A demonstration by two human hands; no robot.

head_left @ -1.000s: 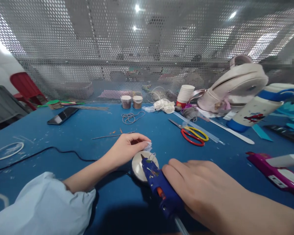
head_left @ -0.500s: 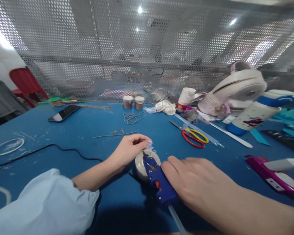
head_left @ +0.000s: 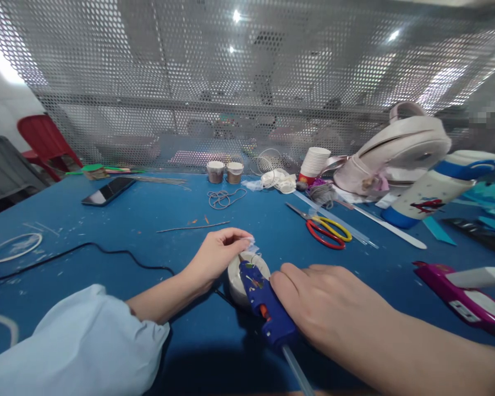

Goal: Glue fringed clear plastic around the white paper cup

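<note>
My right hand (head_left: pixel 334 308) grips a blue hot glue gun (head_left: pixel 264 308), its nozzle resting over a small round white object (head_left: pixel 236 280) on the blue table (head_left: pixel 157 209). A clear glue stick (head_left: pixel 297 374) sticks out of the gun's back. My left hand (head_left: pixel 218 254) sits just left of the white round object, fingers pinched on a small white scrap (head_left: pixel 251 242) held at the nozzle tip. A light blue sleeve (head_left: pixel 74 346) covers my left forearm.
A black cord (head_left: pixel 86 253) runs left. Red and yellow scissors (head_left: pixel 325 228), a phone (head_left: pixel 107 191), two small cups (head_left: pixel 225 171), a paper cup stack (head_left: pixel 313 160), a white bag (head_left: pixel 396 146), a bottle (head_left: pixel 433 190) and a pink tool (head_left: pixel 462 297) lie around. A perforated metal screen (head_left: pixel 247 82) closes the back.
The view has shifted slightly. The glue gun and my right hand have edged a little closer to the white round object; my left hand keeps its pinch.
</note>
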